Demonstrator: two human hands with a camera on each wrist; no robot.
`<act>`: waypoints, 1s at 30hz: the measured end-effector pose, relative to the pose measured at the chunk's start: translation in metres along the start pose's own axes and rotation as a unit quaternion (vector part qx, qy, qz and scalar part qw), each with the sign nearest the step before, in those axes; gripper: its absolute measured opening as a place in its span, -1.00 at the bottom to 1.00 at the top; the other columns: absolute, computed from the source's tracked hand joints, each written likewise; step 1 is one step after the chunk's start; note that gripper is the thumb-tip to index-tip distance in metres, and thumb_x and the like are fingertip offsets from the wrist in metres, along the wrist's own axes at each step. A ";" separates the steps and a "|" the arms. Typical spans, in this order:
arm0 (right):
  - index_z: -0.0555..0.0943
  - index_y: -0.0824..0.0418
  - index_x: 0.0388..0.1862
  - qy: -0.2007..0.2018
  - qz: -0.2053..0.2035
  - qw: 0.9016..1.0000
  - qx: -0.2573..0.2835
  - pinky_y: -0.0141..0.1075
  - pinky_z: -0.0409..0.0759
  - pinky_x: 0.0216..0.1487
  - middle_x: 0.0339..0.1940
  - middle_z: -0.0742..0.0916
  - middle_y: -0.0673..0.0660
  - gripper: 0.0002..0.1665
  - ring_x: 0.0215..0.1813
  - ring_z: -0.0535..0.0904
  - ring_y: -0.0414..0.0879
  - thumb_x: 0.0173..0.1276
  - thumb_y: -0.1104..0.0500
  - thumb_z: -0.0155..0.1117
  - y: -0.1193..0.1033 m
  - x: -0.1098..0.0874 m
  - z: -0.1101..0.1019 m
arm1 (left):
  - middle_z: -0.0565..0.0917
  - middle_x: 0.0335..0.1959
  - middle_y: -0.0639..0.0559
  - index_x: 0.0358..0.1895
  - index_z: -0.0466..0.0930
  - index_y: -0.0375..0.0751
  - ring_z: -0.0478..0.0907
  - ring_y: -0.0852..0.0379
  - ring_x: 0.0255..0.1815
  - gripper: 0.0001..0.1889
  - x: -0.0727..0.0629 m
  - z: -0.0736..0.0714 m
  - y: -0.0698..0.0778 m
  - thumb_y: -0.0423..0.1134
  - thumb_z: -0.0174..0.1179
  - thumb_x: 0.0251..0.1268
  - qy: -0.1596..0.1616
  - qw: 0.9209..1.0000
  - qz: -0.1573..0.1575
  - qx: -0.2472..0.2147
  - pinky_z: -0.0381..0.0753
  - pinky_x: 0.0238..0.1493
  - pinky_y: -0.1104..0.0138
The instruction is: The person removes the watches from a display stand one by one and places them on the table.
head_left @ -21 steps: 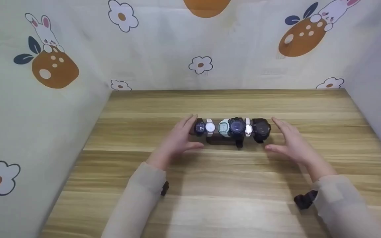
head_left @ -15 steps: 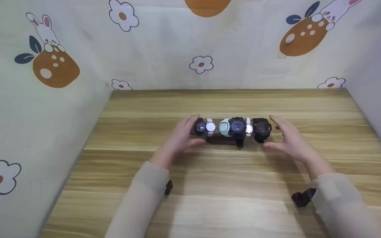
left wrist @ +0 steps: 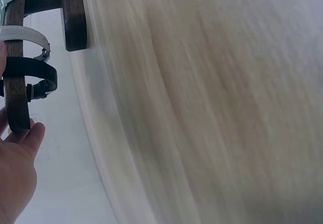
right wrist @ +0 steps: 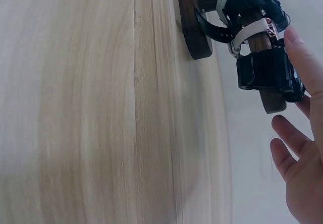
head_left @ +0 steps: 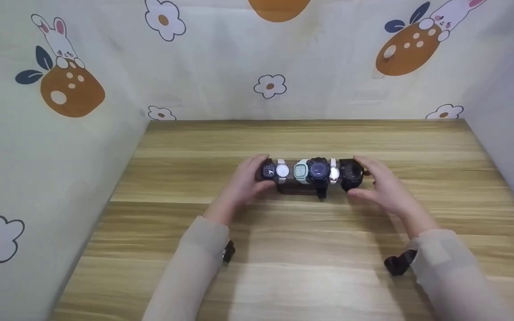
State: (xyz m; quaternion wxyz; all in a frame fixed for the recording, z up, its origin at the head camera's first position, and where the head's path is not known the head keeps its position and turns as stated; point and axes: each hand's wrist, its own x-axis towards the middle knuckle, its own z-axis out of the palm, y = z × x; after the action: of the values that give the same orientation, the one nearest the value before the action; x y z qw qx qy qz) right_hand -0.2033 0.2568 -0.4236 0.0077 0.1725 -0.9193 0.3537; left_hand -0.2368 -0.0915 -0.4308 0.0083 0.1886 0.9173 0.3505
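Observation:
A dark wooden watch stand [head_left: 299, 189] stands on the table, its raised bar carrying several watches. From left to right come a small black watch [head_left: 268, 170], a white-strapped watch [head_left: 282, 170], a mint-green watch [head_left: 300, 171], a large black watch [head_left: 319, 169], another white-strapped watch [head_left: 334, 173] and a bulky black watch [head_left: 351, 174]. My left hand [head_left: 244, 182] holds the bar's left end, its fingertips under the wood in the left wrist view. Around the right end, my right hand [head_left: 386, 186] has thumb and fingers spread beside the bulky watch; lower fingers are apart from the bar.
The wood-grained table [head_left: 283, 249] extends in front of the stand and to both sides. A patterned cloth wall [head_left: 212, 67] borders its back, with further walls at left and right. Dark wrist-worn devices [head_left: 397, 264] hang below the sleeves.
My right hand has moved left, bringing its thumb and fingers in around the bulky black watch. The left thumb has drawn closer to the bar's left end. The stand stays in place.

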 end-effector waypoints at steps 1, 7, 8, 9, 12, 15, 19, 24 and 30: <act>0.15 0.18 0.45 0.000 0.000 1.000 0.001 0.20 0.35 0.16 0.37 0.28 0.34 0.08 0.22 0.32 0.27 0.03 -0.06 0.46 0.000 0.001 0.001 | 0.31 0.32 -0.18 0.38 0.21 -0.15 0.24 -0.09 0.31 -0.21 0.000 0.000 0.000 -0.12 0.35 0.06 0.001 1.000 0.001 -0.001 0.17 0.35 0.08; 0.21 0.24 0.41 0.016 -0.002 1.000 -0.001 0.23 0.19 0.26 0.33 0.33 0.33 0.02 0.23 0.31 0.25 0.02 0.00 0.48 -0.001 0.004 0.006 | 0.32 0.33 -0.15 0.36 0.26 -0.16 0.23 -0.08 0.33 -0.29 0.000 0.002 0.000 -0.16 0.32 0.10 0.000 1.000 0.011 0.004 0.15 0.36 0.11; 0.22 0.25 0.40 0.020 -0.004 1.000 -0.002 0.22 0.20 0.26 0.32 0.34 0.33 0.01 0.22 0.32 0.25 0.02 0.02 0.49 -0.001 0.004 0.006 | 0.32 0.33 -0.15 0.35 0.27 -0.16 0.23 -0.08 0.33 -0.30 0.000 0.002 0.000 -0.16 0.31 0.11 0.000 1.000 0.013 0.007 0.15 0.36 0.11; 0.23 0.25 0.40 0.023 -0.006 1.000 -0.004 0.22 0.21 0.25 0.31 0.35 0.34 0.01 0.22 0.32 0.25 0.01 0.04 0.49 -0.001 0.004 0.007 | 0.33 0.33 -0.14 0.35 0.28 -0.17 0.24 -0.08 0.32 -0.31 0.000 0.003 0.000 -0.16 0.30 0.12 0.001 1.000 0.014 0.009 0.15 0.36 0.11; 0.25 0.26 0.38 0.034 -0.012 0.999 -0.009 0.21 0.22 0.25 0.30 0.36 0.33 -0.02 0.22 0.32 0.25 0.02 0.08 0.49 -0.001 0.005 0.008 | 0.32 0.34 -0.12 0.34 0.29 -0.17 0.23 -0.06 0.33 -0.33 0.000 0.003 -0.001 -0.17 0.29 0.13 0.004 1.000 0.020 0.019 0.13 0.37 0.13; 0.26 0.27 0.38 0.042 -0.021 0.999 -0.017 0.21 0.22 0.26 0.29 0.37 0.34 -0.03 0.24 0.29 0.26 0.02 0.10 0.50 -0.002 0.004 0.009 | 0.30 0.36 -0.10 0.33 0.29 -0.19 0.22 -0.05 0.34 -0.33 0.000 0.003 -0.001 -0.17 0.29 0.13 0.008 0.999 0.035 0.029 0.11 0.38 0.15; 0.28 0.27 0.36 0.050 -0.030 0.998 -0.024 0.21 0.22 0.26 0.27 0.38 0.35 -0.05 0.24 0.30 0.28 0.01 0.13 0.51 -0.003 0.005 0.010 | 0.31 0.35 -0.10 0.34 0.28 -0.20 0.23 -0.04 0.34 -0.32 0.001 0.002 -0.002 -0.17 0.29 0.13 0.006 0.998 0.043 0.035 0.10 0.38 0.16; 0.32 0.27 0.33 0.058 -0.030 0.997 -0.030 0.21 0.22 0.26 0.26 0.39 0.33 -0.08 0.23 0.31 0.29 -0.01 0.16 0.52 -0.004 0.008 0.009 | 0.36 0.31 -0.12 0.34 0.29 -0.16 0.26 -0.05 0.31 -0.32 0.002 0.002 -0.003 -0.18 0.31 0.11 0.005 0.999 0.034 0.026 0.13 0.37 0.15; 0.31 0.27 0.34 0.054 -0.028 0.997 -0.043 0.22 0.25 0.24 0.26 0.38 0.34 -0.07 0.24 0.30 0.30 -0.01 0.14 0.52 -0.005 0.009 0.009 | 0.39 0.30 -0.10 0.33 0.32 -0.13 0.28 -0.05 0.30 -0.33 0.002 0.002 -0.005 -0.18 0.31 0.10 0.012 0.998 0.056 0.031 0.16 0.36 0.13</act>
State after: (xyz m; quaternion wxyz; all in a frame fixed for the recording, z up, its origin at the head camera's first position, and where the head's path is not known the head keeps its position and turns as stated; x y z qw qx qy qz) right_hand -0.2096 0.2447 -0.4261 0.0749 0.1783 -0.9265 0.3228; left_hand -0.2401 -0.0931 -0.4358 -0.0285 0.2359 0.9158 0.3238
